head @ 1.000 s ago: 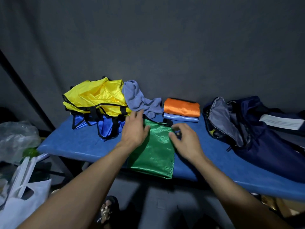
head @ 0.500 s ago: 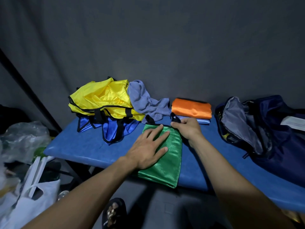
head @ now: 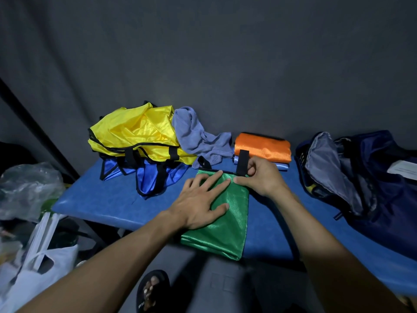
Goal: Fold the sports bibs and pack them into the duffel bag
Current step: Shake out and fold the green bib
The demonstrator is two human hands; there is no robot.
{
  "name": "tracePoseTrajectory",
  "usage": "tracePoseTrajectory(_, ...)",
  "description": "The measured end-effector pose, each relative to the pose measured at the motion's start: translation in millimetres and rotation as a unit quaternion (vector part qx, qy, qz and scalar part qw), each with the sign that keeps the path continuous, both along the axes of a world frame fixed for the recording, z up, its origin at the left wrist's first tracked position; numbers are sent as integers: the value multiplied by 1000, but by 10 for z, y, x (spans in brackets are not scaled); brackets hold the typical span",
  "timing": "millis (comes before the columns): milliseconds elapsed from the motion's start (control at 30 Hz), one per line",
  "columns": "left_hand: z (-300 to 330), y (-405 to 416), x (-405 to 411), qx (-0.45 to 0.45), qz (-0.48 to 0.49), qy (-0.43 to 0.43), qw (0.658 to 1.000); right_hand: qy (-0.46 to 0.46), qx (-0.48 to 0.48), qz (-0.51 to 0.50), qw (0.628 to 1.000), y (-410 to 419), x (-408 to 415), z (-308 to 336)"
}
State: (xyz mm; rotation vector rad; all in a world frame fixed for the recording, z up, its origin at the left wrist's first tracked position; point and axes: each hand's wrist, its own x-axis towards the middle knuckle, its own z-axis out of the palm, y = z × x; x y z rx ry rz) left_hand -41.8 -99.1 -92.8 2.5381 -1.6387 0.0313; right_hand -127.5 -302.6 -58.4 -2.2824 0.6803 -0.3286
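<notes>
A green bib [head: 228,224], folded into a narrow strip, lies on the blue bench [head: 97,199] and hangs over its front edge. My left hand [head: 200,204] presses flat on it with spread fingers. My right hand [head: 259,177] pinches the bib's top right corner beside a black strap [head: 242,162]. Behind are a folded orange bib [head: 262,149] on a folded light blue one [head: 282,166]. At the back left a crumpled yellow bib [head: 140,136] lies over a blue bib [head: 149,175]. The navy duffel bag [head: 372,188] gapes open at the right.
A grey-blue cloth [head: 196,136] lies between the yellow bib and the orange one. White plastic bags [head: 38,267] and a clear bag [head: 27,188] sit on the floor at the left. My sandalled foot [head: 151,292] shows below. A dark wall stands close behind.
My left hand slid from the bib's top left down onto its middle. My right hand moved up to the top right corner, and the black strap now stands up beside it.
</notes>
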Motion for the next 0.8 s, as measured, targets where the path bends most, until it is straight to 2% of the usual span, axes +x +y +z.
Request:
tracePoseTrajectory(100,-16,8,10,-2,0,8,1000,63,-90,23,994,6,-70,7)
tracePoseTrajectory(200,-16,26,0,-8,-8,12,1000,74,-200,34,976,58,-119,-54)
tracePoseTrajectory(267,-18,46,6,-10,-14,21,1000,61,-232,28,970,59,-140,-93)
tracePoseTrajectory(633,-33,86,-9,-26,-8,39,999,-8,-139,-89,986,188,-177,-213)
tracePoseTrajectory(800,-41,88,-1,-32,-9,40,999,-15,-79,-100,992,139,-118,-209)
